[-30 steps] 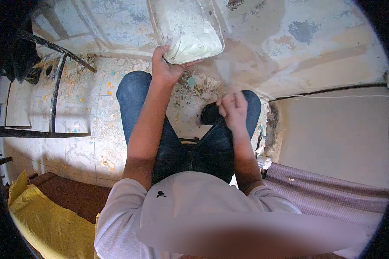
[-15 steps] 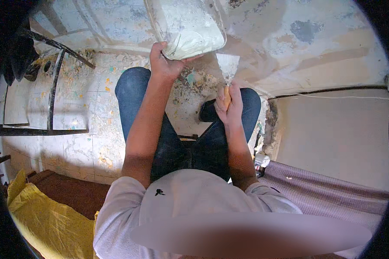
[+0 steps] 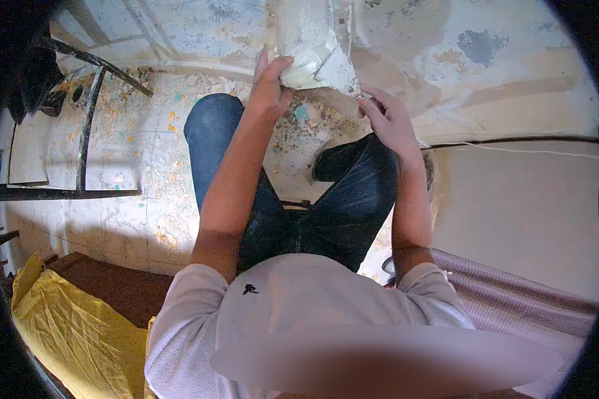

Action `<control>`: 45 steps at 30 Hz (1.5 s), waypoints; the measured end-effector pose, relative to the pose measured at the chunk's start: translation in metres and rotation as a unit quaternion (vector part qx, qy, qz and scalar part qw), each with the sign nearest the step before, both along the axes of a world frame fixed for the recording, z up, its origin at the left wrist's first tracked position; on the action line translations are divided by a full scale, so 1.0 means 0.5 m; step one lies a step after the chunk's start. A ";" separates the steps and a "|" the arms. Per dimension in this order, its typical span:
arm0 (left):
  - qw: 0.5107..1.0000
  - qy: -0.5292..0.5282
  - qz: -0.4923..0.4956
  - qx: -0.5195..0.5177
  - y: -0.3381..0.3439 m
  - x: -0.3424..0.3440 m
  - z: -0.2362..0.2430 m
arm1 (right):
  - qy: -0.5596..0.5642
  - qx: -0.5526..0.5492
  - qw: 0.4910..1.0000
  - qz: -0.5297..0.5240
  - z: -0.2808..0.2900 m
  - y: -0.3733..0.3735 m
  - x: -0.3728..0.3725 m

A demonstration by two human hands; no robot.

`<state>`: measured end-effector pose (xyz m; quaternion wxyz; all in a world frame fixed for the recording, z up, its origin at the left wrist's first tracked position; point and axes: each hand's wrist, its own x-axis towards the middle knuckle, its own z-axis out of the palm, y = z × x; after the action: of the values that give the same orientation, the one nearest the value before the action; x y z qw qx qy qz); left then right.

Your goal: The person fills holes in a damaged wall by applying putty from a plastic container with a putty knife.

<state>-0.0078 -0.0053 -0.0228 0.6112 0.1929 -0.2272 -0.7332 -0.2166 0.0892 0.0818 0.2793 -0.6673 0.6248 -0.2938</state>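
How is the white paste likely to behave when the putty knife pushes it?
Probably soft but thick: the white paste bunches in uneven folds near one end of the tray rather than lying level. It may well smear and cling, since whitish residue streaks the tray beyond the main mass.

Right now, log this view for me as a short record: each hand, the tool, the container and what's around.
Left hand: holds the container at its near left corner
Right hand: grips the scraper, handle mostly hidden
Blade: overlaps the paste at the container's near right side; contact can't be told for sure
Contents: white paste, unevenly spread
Ahead: patchy wall
Left side: dark metal frame; creased yellow sheet lower down
Floor: scattered with orange and green flecks
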 end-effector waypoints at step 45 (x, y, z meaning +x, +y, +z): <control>0.988 -0.037 0.007 0.147 0.021 -0.017 0.016 | 0.447 -0.449 0.773 0.036 -0.126 -0.414 -0.271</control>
<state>-0.0164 0.0050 -0.0147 0.5725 0.3091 -0.1385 -0.7466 -0.3522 -0.1179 0.0187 -0.3529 -0.7946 0.4522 -0.1990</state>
